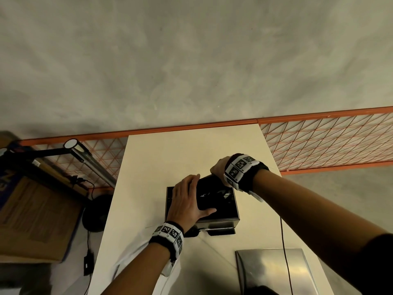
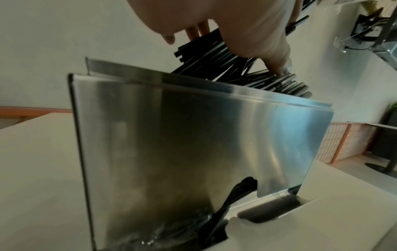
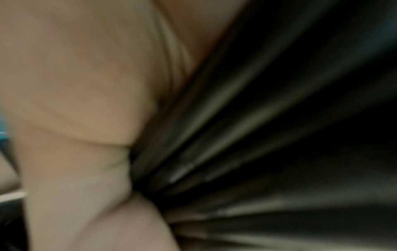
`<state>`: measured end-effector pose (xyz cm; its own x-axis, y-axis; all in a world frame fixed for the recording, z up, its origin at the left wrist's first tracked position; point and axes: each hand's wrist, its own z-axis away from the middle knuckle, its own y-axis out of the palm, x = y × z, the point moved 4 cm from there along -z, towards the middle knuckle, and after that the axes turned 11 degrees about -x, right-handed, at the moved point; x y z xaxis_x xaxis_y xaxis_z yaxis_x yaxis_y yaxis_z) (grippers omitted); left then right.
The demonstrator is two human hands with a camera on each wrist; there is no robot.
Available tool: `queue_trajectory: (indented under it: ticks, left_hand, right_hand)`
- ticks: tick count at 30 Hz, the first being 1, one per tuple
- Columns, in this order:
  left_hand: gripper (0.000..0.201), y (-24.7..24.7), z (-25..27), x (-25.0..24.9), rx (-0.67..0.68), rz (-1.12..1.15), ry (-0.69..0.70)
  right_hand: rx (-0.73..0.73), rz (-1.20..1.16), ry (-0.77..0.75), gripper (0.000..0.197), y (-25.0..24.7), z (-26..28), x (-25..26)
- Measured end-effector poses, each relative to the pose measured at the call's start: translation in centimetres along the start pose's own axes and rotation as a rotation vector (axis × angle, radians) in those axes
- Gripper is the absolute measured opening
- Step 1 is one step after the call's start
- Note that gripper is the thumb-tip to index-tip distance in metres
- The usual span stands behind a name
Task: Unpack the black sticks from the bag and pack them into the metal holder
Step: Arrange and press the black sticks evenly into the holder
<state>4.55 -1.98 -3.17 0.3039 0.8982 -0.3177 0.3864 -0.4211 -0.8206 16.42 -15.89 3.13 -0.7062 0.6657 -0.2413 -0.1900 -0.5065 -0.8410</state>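
Observation:
A square metal holder (image 1: 223, 219) stands mid-table, and its shiny wall (image 2: 193, 144) fills the left wrist view. A bundle of black sticks (image 1: 212, 194) lies slanted across its open top, ends poking above the rim (image 2: 214, 56). My left hand (image 1: 187, 199) lies flat on the bundle's left side with fingers straight and thumb spread along its near edge; the thumb (image 2: 277, 64) presses on the sticks. My right hand (image 1: 219, 170) curls round the bundle's far end. Up close, its palm (image 3: 75, 101) lies against blurred black sticks (image 3: 257, 118). More sticks show through a slot at the holder's base (image 2: 236, 191).
A flat metal plate (image 1: 272, 271) lies at the near right of the pale table (image 1: 170, 156), with a black cable (image 1: 284, 241) crossing it. A clear plastic bag (image 1: 131, 256) lies under my left forearm. An orange mesh fence (image 1: 319, 141), a lamp (image 1: 89, 160) and cardboard boxes (image 1: 36, 213) border the table.

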Motion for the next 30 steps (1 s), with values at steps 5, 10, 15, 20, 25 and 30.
queue_trajectory:
  ticks: [5, 10, 15, 20, 25, 30]
  left_hand:
    - [0.105, 0.2, -0.1, 0.2, -0.005, 0.109, -0.050]
    - [0.082, -0.1, -1.7, -0.1, -0.024, 0.111, -0.024]
    - [0.059, 0.2, -4.5, -0.1, 0.178, 0.154, -0.008]
    - [0.046, 1.0, -4.4, 0.1, 0.414, 0.158, -0.051]
    - [0.034, 1.5, -3.2, 0.6, 0.441, 0.252, -0.067]
    - [0.039, 1.2, -3.1, 1.2, 0.387, 0.275, -0.122]
  right_hand:
    - [0.002, -0.042, 0.002, 0.037, 0.3, -0.4, -0.4]
    - [-0.008, -0.032, -0.011, 0.025, -0.5, 1.0, 0.5]
    - [0.050, -0.054, -0.047, 0.026, -1.2, 1.3, 1.9]
    - [0.096, -0.152, -0.021, 0.028, 0.0, 1.5, 2.7]
    - [0.082, -0.514, 0.056, 0.042, -0.2, 3.6, 0.7]
    - [0.011, -1.091, 0.186, 0.037, 1.4, 4.9, -2.7]
